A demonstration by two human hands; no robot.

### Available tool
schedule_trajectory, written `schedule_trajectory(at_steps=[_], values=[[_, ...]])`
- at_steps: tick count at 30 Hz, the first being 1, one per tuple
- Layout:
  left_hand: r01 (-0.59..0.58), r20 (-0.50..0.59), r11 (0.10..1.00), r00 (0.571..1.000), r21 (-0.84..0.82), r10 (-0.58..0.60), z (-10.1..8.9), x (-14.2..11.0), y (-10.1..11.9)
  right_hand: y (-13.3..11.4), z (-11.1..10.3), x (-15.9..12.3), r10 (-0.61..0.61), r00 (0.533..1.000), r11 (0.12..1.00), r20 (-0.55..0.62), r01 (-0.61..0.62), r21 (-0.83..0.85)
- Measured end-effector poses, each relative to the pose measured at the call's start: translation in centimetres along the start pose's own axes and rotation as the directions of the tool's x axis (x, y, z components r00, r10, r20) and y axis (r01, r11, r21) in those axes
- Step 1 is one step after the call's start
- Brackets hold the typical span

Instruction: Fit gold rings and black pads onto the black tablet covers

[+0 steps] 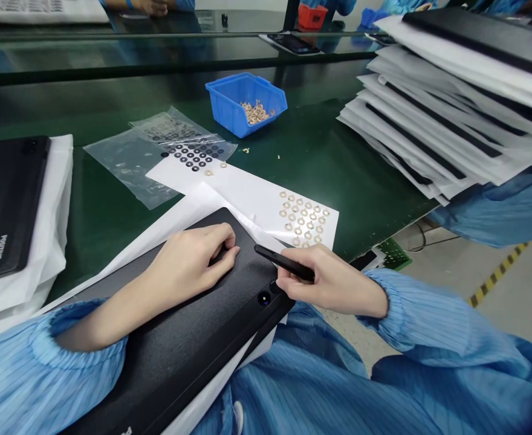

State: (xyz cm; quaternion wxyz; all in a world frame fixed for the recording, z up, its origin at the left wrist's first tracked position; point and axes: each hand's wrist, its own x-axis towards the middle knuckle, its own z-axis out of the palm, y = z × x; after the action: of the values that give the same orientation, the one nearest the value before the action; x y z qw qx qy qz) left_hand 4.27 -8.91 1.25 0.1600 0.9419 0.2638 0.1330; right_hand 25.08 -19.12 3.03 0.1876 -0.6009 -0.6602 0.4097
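Observation:
A black flat device (188,326) with a textured back and a round camera lens lies slantwise in front of me on white foam wrap. My left hand (197,257) rests on its back, fingers curled and thumb close to the forefinger; whatever is inside, if anything, is hidden. In my right hand (320,278) is a slim black pen-like tool (277,260), closed between thumb and fingers, its tip pointing left above the device's corner near the lens. Just beyond lies a white sheet (252,190) bearing rows of small beige rings (309,223) and several black rings (196,156).
A blue bin (230,109) of small beige pieces stands behind the sheet. Clear plastic bags (130,160) lie left of it. Another black device (7,205) sits on white wrap at the left. Wrapped devices (438,115) are stacked at the right. Co-workers' sleeves and hands show across the table.

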Motion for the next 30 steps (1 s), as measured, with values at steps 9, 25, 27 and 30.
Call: schedule_trajectory(at_steps=[9,25,27,30], values=[[-0.174,-0.055,0.975,0.984,-0.136,0.168,-0.2,-0.4,0.8,1.1,-0.4,-0.3,-0.131,0.977,0.983,-0.166,0.149,0.104],[-0.331,0.15,0.914,0.917,-0.236,0.37,0.0,-0.8,2.1,4.1,1.6,-0.8,-0.289,0.893,0.738,-0.345,0.437,0.514],[-0.329,0.148,0.913,0.918,-0.241,0.369,0.0,-0.7,2.1,4.0,1.7,-0.8,-0.307,0.878,0.74,-0.368,0.463,0.488],[-0.33,0.139,0.912,0.919,-0.243,0.369,0.0,-0.7,2.1,3.8,1.9,-0.7,-0.306,0.872,0.753,-0.382,0.467,0.464]])
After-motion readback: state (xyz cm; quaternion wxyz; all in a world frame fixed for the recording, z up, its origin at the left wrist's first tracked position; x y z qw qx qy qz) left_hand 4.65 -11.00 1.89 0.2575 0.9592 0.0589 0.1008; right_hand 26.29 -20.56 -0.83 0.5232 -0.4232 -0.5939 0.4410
